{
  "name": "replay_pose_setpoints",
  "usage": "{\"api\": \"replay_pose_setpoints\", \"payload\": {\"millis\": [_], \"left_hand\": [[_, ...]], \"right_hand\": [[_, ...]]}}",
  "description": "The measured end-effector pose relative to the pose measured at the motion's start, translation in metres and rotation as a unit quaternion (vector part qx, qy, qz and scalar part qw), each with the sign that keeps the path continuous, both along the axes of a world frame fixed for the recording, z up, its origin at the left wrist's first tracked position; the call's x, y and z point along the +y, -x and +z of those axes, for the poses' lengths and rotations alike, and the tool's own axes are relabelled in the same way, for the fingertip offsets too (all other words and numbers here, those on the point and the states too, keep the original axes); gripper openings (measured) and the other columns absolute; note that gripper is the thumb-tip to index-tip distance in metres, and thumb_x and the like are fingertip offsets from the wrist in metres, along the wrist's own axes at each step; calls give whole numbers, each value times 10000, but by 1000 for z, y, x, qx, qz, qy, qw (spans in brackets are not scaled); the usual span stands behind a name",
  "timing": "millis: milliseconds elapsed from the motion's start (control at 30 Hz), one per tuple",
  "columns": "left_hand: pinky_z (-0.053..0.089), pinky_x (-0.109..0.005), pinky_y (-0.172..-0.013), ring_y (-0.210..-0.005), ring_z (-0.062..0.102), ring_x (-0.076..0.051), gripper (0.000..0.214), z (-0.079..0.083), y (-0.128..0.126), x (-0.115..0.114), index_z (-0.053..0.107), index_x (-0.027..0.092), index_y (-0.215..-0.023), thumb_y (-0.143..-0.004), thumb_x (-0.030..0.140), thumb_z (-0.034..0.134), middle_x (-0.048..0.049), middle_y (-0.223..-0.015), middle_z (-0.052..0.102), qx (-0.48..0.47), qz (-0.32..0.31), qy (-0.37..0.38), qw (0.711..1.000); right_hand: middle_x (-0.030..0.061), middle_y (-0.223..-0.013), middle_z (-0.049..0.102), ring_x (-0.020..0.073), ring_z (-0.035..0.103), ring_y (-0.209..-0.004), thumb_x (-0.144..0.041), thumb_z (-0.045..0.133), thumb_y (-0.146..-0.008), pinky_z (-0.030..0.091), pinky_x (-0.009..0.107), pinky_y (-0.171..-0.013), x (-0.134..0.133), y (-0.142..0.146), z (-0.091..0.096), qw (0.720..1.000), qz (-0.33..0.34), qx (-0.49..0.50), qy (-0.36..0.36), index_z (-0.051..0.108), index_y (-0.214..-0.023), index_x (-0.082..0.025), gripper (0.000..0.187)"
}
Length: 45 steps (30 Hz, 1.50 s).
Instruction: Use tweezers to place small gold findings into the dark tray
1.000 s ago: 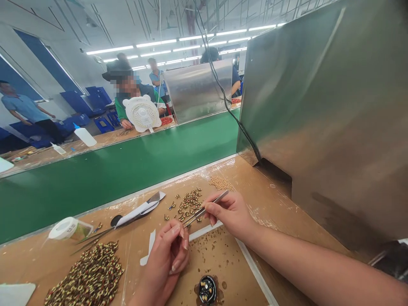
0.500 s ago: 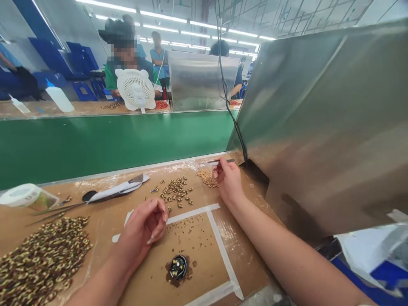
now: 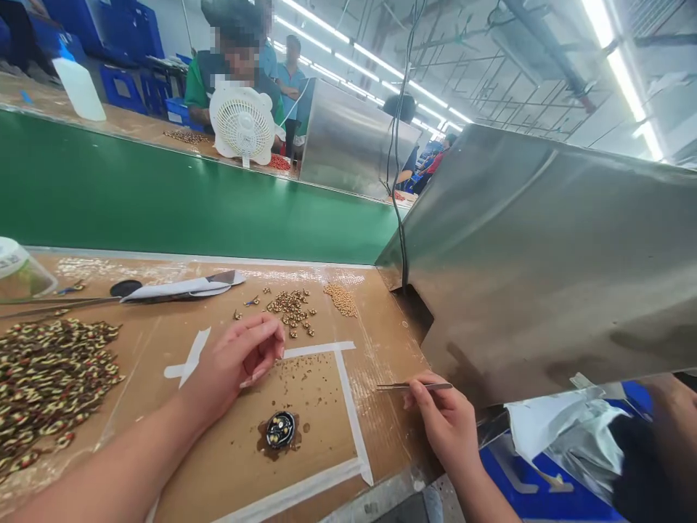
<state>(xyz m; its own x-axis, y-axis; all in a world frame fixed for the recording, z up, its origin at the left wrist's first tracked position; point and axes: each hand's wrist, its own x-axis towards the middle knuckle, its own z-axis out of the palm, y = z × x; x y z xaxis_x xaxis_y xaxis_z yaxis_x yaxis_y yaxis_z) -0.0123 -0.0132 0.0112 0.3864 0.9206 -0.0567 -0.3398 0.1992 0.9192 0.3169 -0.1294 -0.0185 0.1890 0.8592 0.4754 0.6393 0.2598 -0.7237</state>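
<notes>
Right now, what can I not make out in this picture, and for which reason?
All in the head view:
Left hand: its own curl hides whether it holds anything.
Tweezers in the right hand: too thin to tell if they grip something.
Brown-and-yellow pile: cut off by the left picture edge.
Clear tub: cut off there too.
Round black dish: its contents are too small to identify.
</notes>
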Motion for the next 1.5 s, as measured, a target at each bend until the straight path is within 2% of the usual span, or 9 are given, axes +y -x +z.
{"api": "replay_pose_setpoints", "payload": {"millis": [467,667,800,900,1000,1067,1167,1300,1500], "left_hand": [[292,-148,-366,-435,404,-62,305,2,0,-1,702,179,-808,-865,474,753,-24,-694,643,3,-11,25,1000],[265,-154,-364,-426,404,-65,330,0,-2,0,705,184,-800,-858,504,756,-30,-689,645,11,-26,19,999],[226,-148,-369,-421,398,-50,378,-3,-5,-3,720,180,-815,-886,550,749,-46,-742,669,76,-54,-10,996],[204,-147,-353,-405,405,-41,408,-1,-6,-8,738,183,-887,-894,591,735,-53,-812,699,90,-60,-31,994],[219,-152,-345,-385,392,-34,443,0,-5,-10,713,177,-918,-932,619,688,-49,-824,712,61,-33,-30,997],[222,-153,-344,-370,363,-27,458,-1,-3,-10,682,171,-896,-943,627,676,-34,-789,699,38,1,-24,999],[199,-142,-343,-366,296,-19,479,-1,-2,-8,624,178,-859,-903,646,721,21,-700,626,-5,35,6,999],[184,-125,-339,-383,249,-18,522,-1,-3,-6,559,196,-838,-831,663,792,67,-652,542,-40,46,59,996],[209,-123,-346,-393,256,-19,482,-3,-6,-7,563,199,-861,-884,644,747,64,-667,550,-37,40,59,997]], "right_hand": [[20,-654,721,196,698,-619,-308,629,-1032,539,299,-632,-2,6,1,999,43,15,15,743,-797,-222,275],[22,-647,713,199,705,-614,-306,642,-1032,540,306,-620,2,13,2,997,52,55,2,735,-769,-221,292],[33,-675,735,198,696,-619,-343,648,-1040,532,309,-610,26,41,17,989,80,123,-36,764,-823,-223,274],[47,-688,753,197,695,-621,-395,649,-1044,533,310,-603,56,78,40,971,148,178,-53,769,-837,-219,297],[52,-665,744,189,687,-612,-419,656,-1038,535,309,-611,84,115,61,958,211,185,-63,744,-769,-211,351],[45,-641,727,188,689,-603,-434,666,-1029,543,310,-613,98,133,66,952,228,194,-66,741,-765,-208,356],[34,-642,721,192,708,-604,-448,682,-1016,567,311,-619,112,146,56,942,233,236,-58,754,-809,-204,328],[33,-655,741,199,717,-585,-466,733,-977,594,322,-607,121,145,34,930,231,282,-44,792,-870,-204,290],[36,-727,745,181,713,-593,-411,902,-820,582,291,-546,124,132,22,914,259,311,-13,822,-846,-214,214]]}}
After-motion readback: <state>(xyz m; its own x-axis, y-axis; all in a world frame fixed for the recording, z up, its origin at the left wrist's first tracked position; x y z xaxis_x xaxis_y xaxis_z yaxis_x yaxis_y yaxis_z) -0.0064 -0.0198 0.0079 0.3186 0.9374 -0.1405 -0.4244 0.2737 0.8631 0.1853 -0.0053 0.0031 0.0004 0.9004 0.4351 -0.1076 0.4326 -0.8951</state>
